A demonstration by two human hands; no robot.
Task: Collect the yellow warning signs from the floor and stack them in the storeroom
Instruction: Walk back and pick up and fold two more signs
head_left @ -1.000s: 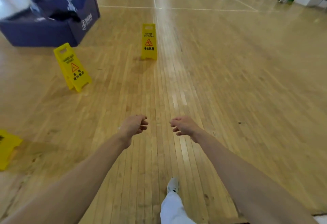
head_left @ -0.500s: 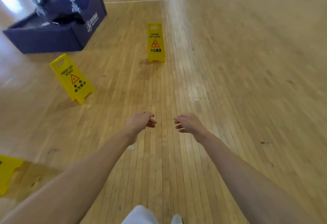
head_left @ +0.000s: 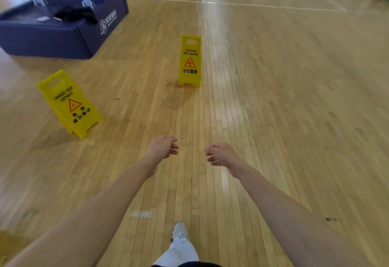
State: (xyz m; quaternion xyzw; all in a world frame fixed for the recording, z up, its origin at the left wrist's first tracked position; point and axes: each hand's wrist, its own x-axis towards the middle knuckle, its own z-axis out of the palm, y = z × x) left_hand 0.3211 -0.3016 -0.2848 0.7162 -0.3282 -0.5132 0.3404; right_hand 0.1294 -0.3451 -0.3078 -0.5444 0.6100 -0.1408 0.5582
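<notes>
Two yellow folding warning signs stand upright on the wooden gym floor. The "caution wet floor" sign point(head_left: 189, 61) is straight ahead, beyond my hands. The "danger keep distance" sign point(head_left: 70, 103) stands to the left, turned at an angle. My left hand point(head_left: 162, 148) and my right hand point(head_left: 221, 154) are stretched out in front of me above the floor, fingers loosely curled and empty, well short of both signs.
A dark blue padded base point(head_left: 63, 24) with a white frame on it fills the far left corner. White court lines point(head_left: 231, 3) cross the floor ahead. My white trouser leg and shoe point(head_left: 179, 232) are at the bottom centre. Blurred chairs show at the far right.
I have walked forward: both signs are nearer and larger. A third yellow sign at the lower left edge has dropped out of view. My hands keep the same empty pose.
</notes>
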